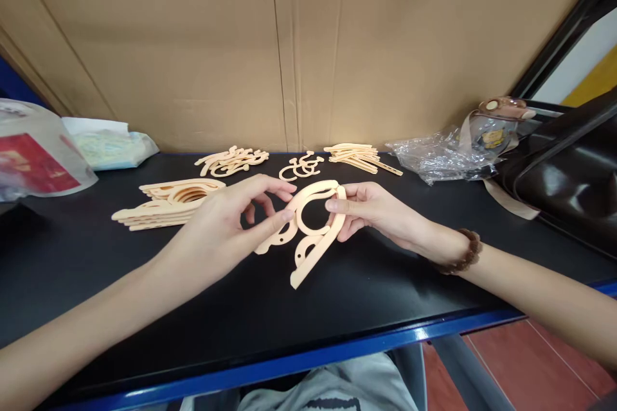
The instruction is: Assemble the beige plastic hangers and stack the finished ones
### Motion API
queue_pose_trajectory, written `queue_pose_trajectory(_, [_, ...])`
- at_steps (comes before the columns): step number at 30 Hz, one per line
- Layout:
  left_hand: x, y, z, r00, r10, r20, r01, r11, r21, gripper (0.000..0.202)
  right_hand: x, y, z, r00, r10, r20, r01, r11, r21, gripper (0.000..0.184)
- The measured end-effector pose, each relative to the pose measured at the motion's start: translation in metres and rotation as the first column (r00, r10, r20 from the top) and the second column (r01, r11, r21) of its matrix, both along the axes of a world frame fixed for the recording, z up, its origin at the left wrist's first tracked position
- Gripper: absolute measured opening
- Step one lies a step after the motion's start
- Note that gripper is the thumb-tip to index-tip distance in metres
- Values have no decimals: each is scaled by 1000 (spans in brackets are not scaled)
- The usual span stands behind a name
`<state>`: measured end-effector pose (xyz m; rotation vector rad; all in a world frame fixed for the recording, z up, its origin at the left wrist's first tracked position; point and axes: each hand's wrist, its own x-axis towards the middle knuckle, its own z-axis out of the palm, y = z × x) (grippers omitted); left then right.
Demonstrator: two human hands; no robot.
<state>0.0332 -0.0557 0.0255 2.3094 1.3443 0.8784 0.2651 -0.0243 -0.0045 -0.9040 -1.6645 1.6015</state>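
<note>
Both my hands hold one flat, pale wooden cut-out piece (312, 231) with round openings, lifted a little above the black table (366, 289). My left hand (226, 225) pinches its left side between thumb and fingers. My right hand (373, 209) pinches the upper right edge, a bead bracelet (463, 253) on that wrist. A stack of similar wooden pieces (166, 204) lies just left of my left hand.
More wooden pieces lie at the back: curved ones (232, 161), small loops (301, 167), a stack of strips (359, 157). Crumpled clear plastic (436, 154) and a dark bag (569, 173) sit right. Plastic bags (43, 154) sit left. A cardboard wall (289, 45) stands behind.
</note>
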Motion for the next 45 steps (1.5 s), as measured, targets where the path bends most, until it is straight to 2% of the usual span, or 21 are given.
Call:
queue_pose_trajectory(2, [2, -3, -2, 1000, 17, 15, -17, 1000, -26, 33, 0, 0, -1, 1000, -3, -14, 4, 1000, 7, 29])
queue_pose_trajectory(4, [3, -2, -4, 996, 21, 84, -10, 991, -134, 36, -1, -1, -1, 1000, 0, -23, 1, 1000, 17, 27])
queue_pose_trajectory(6, [4, 1, -6, 989, -6, 147, 49, 956, -291, 36, -3, -2, 0, 1000, 4, -29, -4, 1000, 25, 25])
queue_pose_trajectory(8, [3, 5, -7, 985, -47, 167, 115, 897, -426, 31, -4, -3, 1, 1000, 7, -30, -6, 999, 32, 23])
queue_pose_trajectory(11, [2, 8, -7, 984, -39, 171, 123, 852, -508, 31, -4, -3, 2, 999, 22, -25, -21, 999, 31, 22])
queue_pose_trajectory(14, [1, 9, -5, 979, -3, 205, 109, 857, -504, 33, -3, -3, 1, 999, 41, -24, -41, 999, 6, 21])
queue_pose_trajectory(19, [2, 9, -7, 970, -12, 242, 145, 829, -540, 33, -3, -4, -2, 999, 18, -44, -19, 1000, -13, 21])
queue_pose_trajectory(27, [2, 6, -9, 953, -26, 302, 171, 868, -466, 24, -4, -1, -3, 997, 22, -70, -23, 1000, -21, 22])
queue_pose_trajectory(33, [3, 7, -10, 940, -21, 340, 176, 884, -434, 33, -3, 0, -3, 996, 41, -81, -44, 999, -28, 23])
queue_pose_trajectory(39, [6, 4, -13, 961, -51, 273, 144, 932, -333, 33, -3, 0, -4, 995, 54, -85, -57, 998, -29, 24])
queue_pose_trajectory(42, [8, 1, -14, 975, -41, 218, 97, 962, -253, 30, -4, 0, -5, 995, 13, -94, -15, 1000, -26, 25])
queue_pose_trajectory(45, [10, 0, -15, 979, -41, 198, 90, 965, -246, 31, -5, -1, -6, 995, -21, -99, 19, 999, -28, 28])
